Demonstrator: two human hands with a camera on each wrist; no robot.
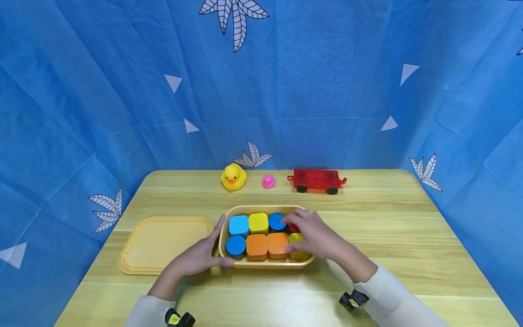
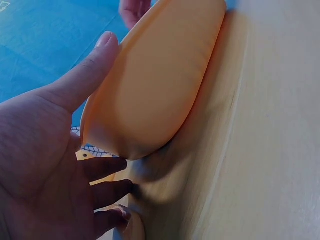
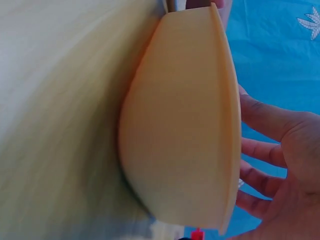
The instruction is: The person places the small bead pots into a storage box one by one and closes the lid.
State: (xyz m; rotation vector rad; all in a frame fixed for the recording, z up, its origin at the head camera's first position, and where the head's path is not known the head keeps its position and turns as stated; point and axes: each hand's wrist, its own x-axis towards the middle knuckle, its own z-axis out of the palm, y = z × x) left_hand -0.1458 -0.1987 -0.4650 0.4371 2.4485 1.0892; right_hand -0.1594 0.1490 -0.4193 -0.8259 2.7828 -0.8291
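Observation:
A tan oblong bin (image 1: 267,265) on the table holds square and round blocks in two rows: a light blue block (image 1: 239,224), a yellow block (image 1: 259,221), two blue round blocks, and two orange blocks (image 1: 257,245) among them. My left hand (image 1: 198,257) is spread at the bin's left end, its thumb at the near rim and fingers along the outside. Over the right end reaches my right hand (image 1: 312,234), fingers spread above the blocks. It partly covers a red block (image 1: 292,228) and a yellow-green block (image 1: 299,255). In the right wrist view, the bin's wall (image 3: 175,115) hides the fingertips.
Left of the bin lies a flat tan tray or lid (image 1: 165,243). Along the back of the table stand a yellow duck (image 1: 233,177), a small pink duck (image 1: 268,182) and a red toy wagon (image 1: 316,179). A blue curtain (image 1: 327,68) hangs behind them.

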